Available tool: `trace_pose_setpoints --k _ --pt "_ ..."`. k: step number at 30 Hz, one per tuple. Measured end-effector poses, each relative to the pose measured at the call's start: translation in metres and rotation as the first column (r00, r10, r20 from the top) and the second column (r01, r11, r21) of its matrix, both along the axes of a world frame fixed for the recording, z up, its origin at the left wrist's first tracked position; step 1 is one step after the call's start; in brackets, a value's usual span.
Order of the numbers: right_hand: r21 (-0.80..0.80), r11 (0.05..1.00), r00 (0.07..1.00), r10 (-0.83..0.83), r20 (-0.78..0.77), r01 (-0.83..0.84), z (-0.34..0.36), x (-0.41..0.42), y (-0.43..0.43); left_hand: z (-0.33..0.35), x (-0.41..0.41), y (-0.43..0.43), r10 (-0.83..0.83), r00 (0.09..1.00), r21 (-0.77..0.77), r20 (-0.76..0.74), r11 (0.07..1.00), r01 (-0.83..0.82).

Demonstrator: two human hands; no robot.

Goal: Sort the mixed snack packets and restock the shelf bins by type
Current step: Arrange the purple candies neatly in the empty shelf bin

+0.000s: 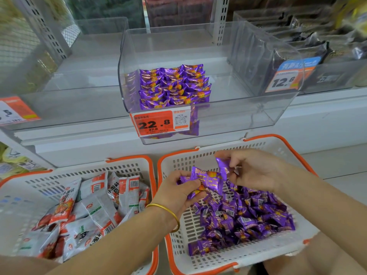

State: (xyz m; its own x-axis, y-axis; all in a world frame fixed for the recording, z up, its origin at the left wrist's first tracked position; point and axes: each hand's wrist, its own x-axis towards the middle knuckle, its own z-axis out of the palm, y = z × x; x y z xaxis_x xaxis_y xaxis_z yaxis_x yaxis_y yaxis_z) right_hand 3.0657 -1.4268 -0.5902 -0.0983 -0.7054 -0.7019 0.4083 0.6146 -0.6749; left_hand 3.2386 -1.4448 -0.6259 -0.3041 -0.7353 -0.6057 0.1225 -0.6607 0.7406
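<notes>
Left hand (178, 189) has its fingers curled round a small bunch of purple packets (206, 180), and the right hand (252, 169) is pinching a single packet (223, 166) by one end, at about 2 o'clock from that bunch and nearly touching it. My guess is singles are getting fed into the bunch one at a time. Both hands hover over the right basket (198, 157), white with an orange rim, and the loose pile (248, 213) of the same purple stuff sits in it at 5 o'clock from the hands. Straight up at 12 o'clock is the clear bin (238, 116), with stacked rows (174, 86) of purple in its left half, behind the 22.8 price tag (158, 123). Over at 9 o'clock the left basket (129, 161) holds red-and-grey packets (89, 207), clearly another type. What I'd worry about: those wrappers look slick and the bunch is only held at the fingertips, so stuffing in one more could squirt one out. Back into the basket is fine, but a slip on the lift could drop it among the red-and-grey ones, or knock the tidy rows crooked.
</notes>
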Motion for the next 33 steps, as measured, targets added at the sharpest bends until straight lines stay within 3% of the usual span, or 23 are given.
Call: trace_pose_setpoints --k 4,9,16,19,24,27,30,33 --pt "-0.17 0.982 0.997 0.081 -0.006 -0.081 0.019 -0.004 0.01 0.002 0.002 -0.002 0.039 0.999 -0.142 0.02 0.989 -0.036" --pt "-0.279 0.938 0.954 0.127 -0.27 -0.204 0.029 0.0 0.028 0.032 -0.001 0.003 -0.008 1.0 -0.387 0.03 0.922 0.019" --pt "-0.44 0.84 0.914 0.149 -0.378 -0.319 0.071 -0.019 0.029 0.097 -0.011 -0.005 -0.062 0.998 -0.616 0.007 0.786 0.053" --pt "-0.466 0.8 0.883 0.159 -0.441 -0.377 0.091 -0.03 0.017 0.125 -0.023 -0.023 -0.116 0.991 -0.647 0.061 0.752 0.128" --pt "-0.537 0.776 0.905 0.099 -0.415 -0.331 0.12 -0.058 -0.028 0.157 -0.05 -0.077 -0.276 0.956 -0.52 -0.096 0.833 0.188" --pt "-0.507 0.785 0.874 0.089 -0.477 -0.357 0.13 -0.078 -0.06 0.156 -0.064 -0.111 -0.313 0.941 -0.594 0.131 0.735 0.328" --pt "-0.38 0.819 0.826 0.188 -0.531 -0.431 0.125 -0.095 -0.085 0.14 -0.081 -0.141 -0.245 0.904 -0.661 0.349 0.619 0.423" --pt "-0.23 0.829 0.758 0.306 -0.576 -0.509 0.113 -0.106 -0.102 0.12 -0.092 -0.165 -0.212 0.782 -0.664 0.586 0.428 0.613"
